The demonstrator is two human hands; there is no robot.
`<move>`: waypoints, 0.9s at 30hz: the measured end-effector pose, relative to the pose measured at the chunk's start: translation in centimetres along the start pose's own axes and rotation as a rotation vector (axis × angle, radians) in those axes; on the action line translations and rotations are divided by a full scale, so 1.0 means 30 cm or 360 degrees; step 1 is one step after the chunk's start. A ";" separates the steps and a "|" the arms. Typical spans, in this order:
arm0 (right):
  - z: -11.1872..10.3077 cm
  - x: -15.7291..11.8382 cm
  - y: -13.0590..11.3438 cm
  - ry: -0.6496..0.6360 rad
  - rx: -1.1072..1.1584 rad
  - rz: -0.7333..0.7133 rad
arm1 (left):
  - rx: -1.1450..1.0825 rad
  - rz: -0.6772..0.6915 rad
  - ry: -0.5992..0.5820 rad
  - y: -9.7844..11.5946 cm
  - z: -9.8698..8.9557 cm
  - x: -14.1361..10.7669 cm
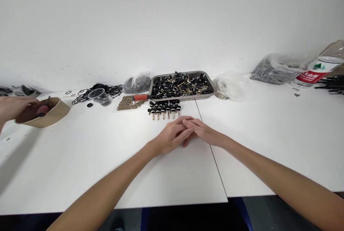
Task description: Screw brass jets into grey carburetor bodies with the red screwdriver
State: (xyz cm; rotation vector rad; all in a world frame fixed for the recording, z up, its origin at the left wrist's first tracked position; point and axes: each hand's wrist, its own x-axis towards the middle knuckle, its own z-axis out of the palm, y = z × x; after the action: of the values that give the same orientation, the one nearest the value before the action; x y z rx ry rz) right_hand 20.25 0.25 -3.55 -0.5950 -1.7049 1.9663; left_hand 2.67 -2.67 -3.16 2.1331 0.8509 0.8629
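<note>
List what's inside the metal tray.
The metal tray holds a jumbled heap of small parts, mostly black, some brass-coloured or silvery. The heap hides the tray's floor, so whatever lies at the bottom cannot be seen.

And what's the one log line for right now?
left hand: touching right hand | right hand: touching left hand | ahead: lined-up parts, metal tray of loose parts | far left: co-worker's hand at tan container
</note>
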 end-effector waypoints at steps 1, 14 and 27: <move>0.000 0.000 0.000 -0.0005 -0.0001 0.0000 | 0.0009 -0.0001 0.0001 -0.001 0.000 0.000; 0.001 0.002 0.004 0.0037 0.0005 0.0034 | 0.0068 -0.0015 0.0022 -0.004 0.001 -0.002; 0.005 0.004 -0.001 0.0062 0.0015 0.0031 | 0.0086 -0.0016 0.0013 -0.005 0.001 -0.003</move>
State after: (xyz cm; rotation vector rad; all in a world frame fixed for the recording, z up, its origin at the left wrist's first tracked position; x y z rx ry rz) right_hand 20.06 0.21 -3.49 -0.6450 -1.6717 1.9624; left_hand 2.59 -2.67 -3.33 2.1716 0.8979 0.8526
